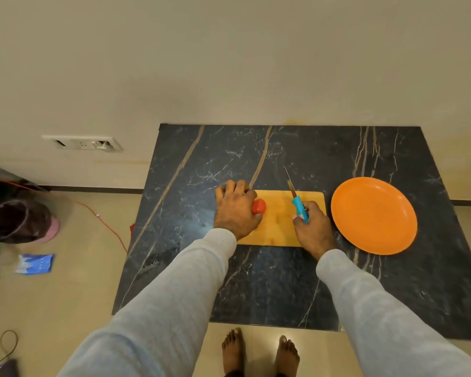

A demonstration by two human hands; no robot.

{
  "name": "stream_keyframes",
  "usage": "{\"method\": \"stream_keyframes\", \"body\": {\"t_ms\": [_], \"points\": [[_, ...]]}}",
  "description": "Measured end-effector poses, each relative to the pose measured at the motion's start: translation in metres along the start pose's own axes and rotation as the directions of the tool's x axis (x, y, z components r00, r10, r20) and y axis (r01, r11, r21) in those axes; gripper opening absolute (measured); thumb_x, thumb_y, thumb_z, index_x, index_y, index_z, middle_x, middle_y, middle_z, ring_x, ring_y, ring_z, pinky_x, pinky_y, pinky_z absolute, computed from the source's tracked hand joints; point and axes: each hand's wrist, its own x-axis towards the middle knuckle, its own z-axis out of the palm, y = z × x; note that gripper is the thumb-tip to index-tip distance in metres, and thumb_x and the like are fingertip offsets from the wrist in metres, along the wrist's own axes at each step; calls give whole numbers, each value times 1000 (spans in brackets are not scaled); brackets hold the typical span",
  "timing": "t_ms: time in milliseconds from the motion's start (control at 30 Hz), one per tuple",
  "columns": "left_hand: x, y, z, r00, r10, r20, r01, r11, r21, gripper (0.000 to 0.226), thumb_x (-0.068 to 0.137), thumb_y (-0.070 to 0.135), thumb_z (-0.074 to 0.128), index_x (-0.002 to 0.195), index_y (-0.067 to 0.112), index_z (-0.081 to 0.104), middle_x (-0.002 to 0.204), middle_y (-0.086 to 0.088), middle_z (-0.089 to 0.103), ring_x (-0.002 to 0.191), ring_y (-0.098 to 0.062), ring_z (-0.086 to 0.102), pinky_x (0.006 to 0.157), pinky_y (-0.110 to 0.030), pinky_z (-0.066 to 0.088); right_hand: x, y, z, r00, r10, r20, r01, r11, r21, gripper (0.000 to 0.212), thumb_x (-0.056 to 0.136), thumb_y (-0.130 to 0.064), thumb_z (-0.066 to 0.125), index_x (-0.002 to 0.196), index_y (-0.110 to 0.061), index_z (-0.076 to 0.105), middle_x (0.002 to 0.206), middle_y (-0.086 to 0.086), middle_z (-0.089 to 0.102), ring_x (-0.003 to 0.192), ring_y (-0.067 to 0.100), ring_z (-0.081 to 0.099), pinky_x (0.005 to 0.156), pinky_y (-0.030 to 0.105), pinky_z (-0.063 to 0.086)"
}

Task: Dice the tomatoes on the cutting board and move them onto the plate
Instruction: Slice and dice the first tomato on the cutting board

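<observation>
Left hand [235, 208] cups a red tomato [259, 206] at one end of a rectangular wooden cutting board [280, 224]; right hand [312, 227] grips a blue-handled knife [299, 206], its label unreadable. A round orange plate [374, 214] sits beside the board on a dark marble counter [201, 164].

A dark, marble-patterned table [269, 289] with pale veins stands against a cream wall [229, 63] and carries a wooden cutting board [280, 221] near its middle and, just to the right of the board and apart from it, an orange plate [374, 216].
</observation>
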Motion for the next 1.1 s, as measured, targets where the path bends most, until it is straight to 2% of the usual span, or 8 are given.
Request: {"method": "stream_keyframes", "body": {"t_ms": [267, 500, 600, 700, 833, 933, 1033, 1100], "points": [[12, 15, -2, 997, 41, 64, -49, 989, 141, 51, 88, 67, 56, 121, 30, 69, 132, 1, 56, 129, -29, 42, 113, -60, 22, 7, 10, -10, 1000, 5, -26, -5, 1000, -15, 42, 101, -26, 61, 140, -21, 48, 134, 7, 59, 117, 27, 59, 103, 41, 48], [12, 34, -6, 989, 104, 104, -118, 982, 146, 42, 99, 52, 47, 129, 27, 60, 130, 0, 69, 125, -27, 52, 111, -53, 26, 9, 22, -22, 998, -8, -68, 6, 1000, -24, 41, 99, -28, 64, 138, -22, 50, 130, 5, 62, 112, 25, 61, 101, 39, 49], [12, 51, -13, 986, 110, 126, -106, 994, -35, 39, 99, 44, 57, 132, 26, 47, 128, -4, 69, 118, -29, 59, 112, -51, 38, 7, 28, -31, 996, -18, -84, 18, 1000, 2, 41, 99, -26, 64, 137, -21, 51, 129, 5, 62, 110, 25, 61, 101, 41, 50], [14, 67, -17, 971, 111, 210, -62, 971, -230, 40, 95, 35, 69, 129, 25, 51, 124, -4, 68, 107, -27, 64, 97, -43, 56, 4, 34, -40, 996, -14, -85, 18, 998, 52, 38, 99, -24, 63, 135, -20, 51, 127, 6, 62, 106, 23, 60, 98, 40, 51], [16, 78, -8, 935, 148, 321, -38, 945, -325, 30, 92, 28, 75, 121, 29, 65, 123, 3, 67, 109, -23, 63, 95, -35, 56, 0, 44, -50, 996, 3, -93, 3, 998, 62, 35, 100, -23, 62, 133, -20, 51, 125, 5, 61, 99, 19, 56, 92, 34, 49], [20, 85, -3, 935, 147, 324, -12, 924, -383, 31, 92, 28, 76, 123, 30, 71, 125, 5, 62, 111, -22, 61, 98, -37, 56, -4, 54, -51, 996, 6, -88, 0, 997, 71, 34, 99, -21, 62, 132, -18, 52, 122, 7, 61, 98, 21, 57, 89, 33, 49], [26, 90, -1, 940, 123, 317, 28, 902, -430, 37, 94, 27, 76, 130, 28, 70, 128, 4, 62, 114, -21, 62, 102, -39, 57, -7, 62, -48, 998, 13, -63, -8, 997, 79, 34, 99, -20, 61, 132, -17, 53, 120, 7, 61, 99, 24, 59, 85, 31, 48], [27, 92, 2, 949, 52, 310, 112, 865, -489, 44, 92, 27, 80, 134, 26, 66, 125, 4, 68, 111, -20, 66, 102, -41, 58, -9, 66, -45, 999, 22, -46, -18, 996, 83, 34, 99, -21, 61, 132, -19, 53, 120, 5, 61, 99, 23, 59, 86, 33, 50]]}}
